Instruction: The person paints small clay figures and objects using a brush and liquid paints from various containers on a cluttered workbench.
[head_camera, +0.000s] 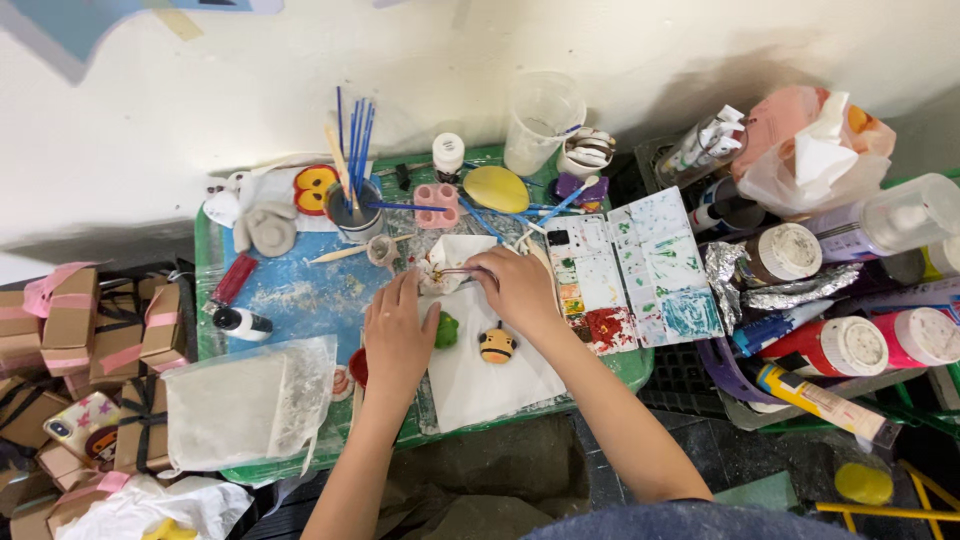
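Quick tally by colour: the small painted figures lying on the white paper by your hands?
Green figure: 1
Yellow-and-black striped figure: 1
Total: 2
Both lie on the white paper, the green one right beside the left hand. The right hand is above them.

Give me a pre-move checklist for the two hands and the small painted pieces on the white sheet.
1. Left hand lies flat beside the green piece: ok.
2. Right hand pinches a thin brush: ok.
3. Brush tip loaded with paint: cannot tell.
4. Yellow striped bee piece lies free on the white sheet, untouched: ok.
5. Paint palette sits just beside the right hand: ok.
6. Small white piece under the brush held steady: cannot tell.
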